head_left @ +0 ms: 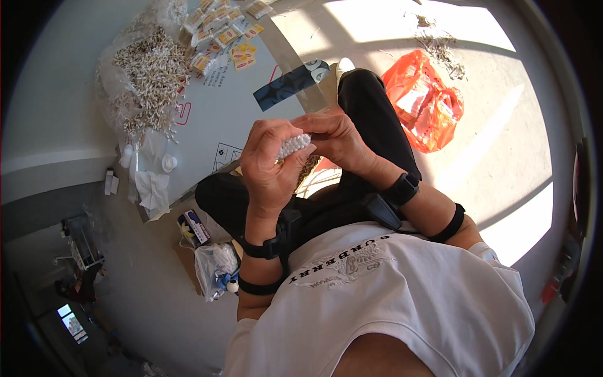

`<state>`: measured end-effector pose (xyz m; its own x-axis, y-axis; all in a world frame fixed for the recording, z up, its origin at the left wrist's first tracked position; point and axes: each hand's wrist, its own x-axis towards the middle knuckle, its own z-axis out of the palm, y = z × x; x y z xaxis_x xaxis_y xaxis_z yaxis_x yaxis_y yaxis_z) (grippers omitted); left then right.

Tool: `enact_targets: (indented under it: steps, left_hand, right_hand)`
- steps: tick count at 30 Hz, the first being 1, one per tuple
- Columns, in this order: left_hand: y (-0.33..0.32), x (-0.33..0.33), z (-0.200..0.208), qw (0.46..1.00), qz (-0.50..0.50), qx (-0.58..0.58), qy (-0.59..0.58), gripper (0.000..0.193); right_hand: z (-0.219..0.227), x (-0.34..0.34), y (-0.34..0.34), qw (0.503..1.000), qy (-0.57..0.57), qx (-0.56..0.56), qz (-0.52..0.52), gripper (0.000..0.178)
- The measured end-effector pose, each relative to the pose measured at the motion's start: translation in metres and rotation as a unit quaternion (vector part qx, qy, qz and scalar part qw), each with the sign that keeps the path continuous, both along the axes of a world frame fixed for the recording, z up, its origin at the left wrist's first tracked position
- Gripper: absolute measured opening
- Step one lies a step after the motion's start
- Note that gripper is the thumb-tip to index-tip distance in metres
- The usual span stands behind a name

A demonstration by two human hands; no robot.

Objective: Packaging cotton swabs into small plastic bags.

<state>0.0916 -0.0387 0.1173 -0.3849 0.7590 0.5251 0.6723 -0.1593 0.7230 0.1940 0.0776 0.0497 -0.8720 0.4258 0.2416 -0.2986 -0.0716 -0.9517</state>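
Note:
A tight bundle of white-tipped cotton swabs (294, 146) is held above my lap, its round white ends facing me. My left hand (267, 164) is closed round the bundle, with the thumb along its near side. At the bundle's right end, the bent fingers of my right hand (342, 143) pinch it. Part of the bundle is hidden behind my fingers. Below my hands, between my legs, brown swab-like sticks (307, 171) show in part; what they rest in is mostly covered.
On the grey board ahead lie a large heap of loose cotton swabs (151, 72) in clear plastic, several small swab packs (217, 28), yellow printed cards (243, 55) and a dark blue strip (286, 87). A red plastic bag (430, 119) stands on the floor right. A box (193, 227) sits lower left.

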Motion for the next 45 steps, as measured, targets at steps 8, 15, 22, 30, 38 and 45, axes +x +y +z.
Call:
enact_targets:
  steps: [8,15,22,30,38,45]
  left_hand:
    - [0.001,0.000,-0.002,0.999,-0.001,0.024,0.038,0.025]
    - [-0.002,-0.005,-0.003,0.997,0.008,0.045,0.062,0.032]
    - [-0.007,-0.014,0.000,0.998,0.004,0.007,0.069,0.035]
    - [-0.007,-0.018,-0.006,0.996,-0.004,0.004,0.087,0.031]
    - [-0.008,-0.003,-0.008,0.997,0.055,0.040,-0.038,0.030]
    - [-0.009,-0.006,-0.007,0.999,0.035,0.021,-0.015,0.028]
  right_hand:
    - [0.001,-0.001,-0.001,1.000,0.004,-0.002,-0.008,0.032]
    - [-0.002,0.003,-0.001,0.988,-0.032,-0.137,0.065,0.022]
    - [0.000,0.003,-0.002,0.975,-0.041,-0.200,0.086,0.019]
    - [0.002,0.004,-0.004,0.981,-0.053,-0.170,0.072,0.019]
    - [-0.001,0.003,0.003,0.994,-0.021,-0.098,0.045,0.019]
    - [0.001,0.005,0.002,0.990,-0.036,-0.127,0.040,0.021]
